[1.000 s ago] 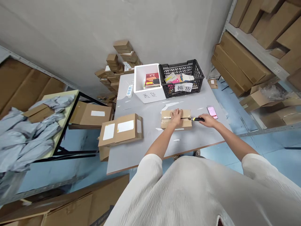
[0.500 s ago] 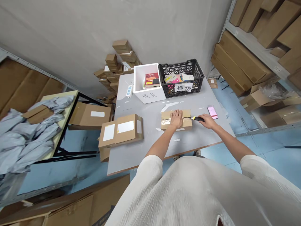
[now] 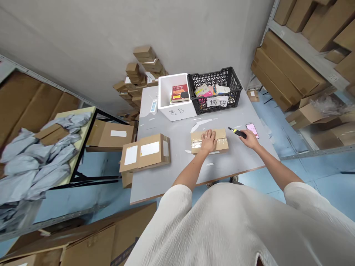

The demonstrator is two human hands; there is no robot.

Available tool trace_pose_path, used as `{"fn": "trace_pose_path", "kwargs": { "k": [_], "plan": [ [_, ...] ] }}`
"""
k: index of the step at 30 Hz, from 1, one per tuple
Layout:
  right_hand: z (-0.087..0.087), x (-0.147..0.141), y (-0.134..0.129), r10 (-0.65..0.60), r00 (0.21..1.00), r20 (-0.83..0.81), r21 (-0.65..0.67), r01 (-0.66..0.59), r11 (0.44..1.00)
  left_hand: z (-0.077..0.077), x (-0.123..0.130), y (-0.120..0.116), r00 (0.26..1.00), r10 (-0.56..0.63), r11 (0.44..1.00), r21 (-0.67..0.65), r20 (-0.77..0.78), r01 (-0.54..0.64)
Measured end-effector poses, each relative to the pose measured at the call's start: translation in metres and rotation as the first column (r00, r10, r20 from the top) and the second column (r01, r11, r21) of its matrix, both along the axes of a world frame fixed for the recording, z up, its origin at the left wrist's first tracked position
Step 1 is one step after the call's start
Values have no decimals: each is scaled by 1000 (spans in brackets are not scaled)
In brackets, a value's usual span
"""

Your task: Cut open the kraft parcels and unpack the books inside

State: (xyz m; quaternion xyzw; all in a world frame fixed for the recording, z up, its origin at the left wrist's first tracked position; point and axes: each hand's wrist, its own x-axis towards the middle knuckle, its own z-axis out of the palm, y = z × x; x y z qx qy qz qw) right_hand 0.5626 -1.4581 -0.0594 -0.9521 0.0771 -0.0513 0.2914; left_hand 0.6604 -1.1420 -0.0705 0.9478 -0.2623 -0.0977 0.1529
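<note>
A small cardboard box [image 3: 222, 143] with clear tape along its top lies near the front edge of the grey table [image 3: 177, 168]. My left hand [image 3: 209, 141] rests flat on the box's top, its fingers spread a little and pointing away from me. To the right of the box, my right hand [image 3: 250, 140] is closed round a black and yellow utility knife [image 3: 240, 133]. The knife's blade points left and is just off the box, not touching it. A phone [image 3: 252, 130] with a lit screen lies just beyond my right hand.
Behind are a white foam box [image 3: 177, 112] with books and a black crate [image 3: 235, 96] with booklets. Labelled cartons [image 3: 149, 149] sit at the table's left. Grey parcels [image 3: 59, 153] cover a side table; shelves of cartons [image 3: 288, 66] stand right.
The knife has come away from the box's right end, and its blade now shows beside the box. My left hand keeps its place on the box. The view has shifted slightly.
</note>
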Motion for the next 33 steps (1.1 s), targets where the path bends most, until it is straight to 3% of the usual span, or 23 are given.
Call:
{"fn": "trace_pose_path", "kwargs": {
  "k": [7,18,26,33],
  "plan": [
    [-21,-10,3,-60,997,-39,42,61,997,2,-7,-3,999,34,999,6,-4,-33],
    [-82,-30,-18,-196,943,-269,-75,182,980,3,-16,2,998,1,1000,-12,-68,-1],
    [-101,-4,-48,-132,918,-375,-79,110,991,-1,-26,-6,998,43,999,-28,-45,-45],
    [-125,19,-76,-111,925,-364,-69,92,993,-5,-30,-13,997,69,998,-6,-29,-69]
  ]
}}
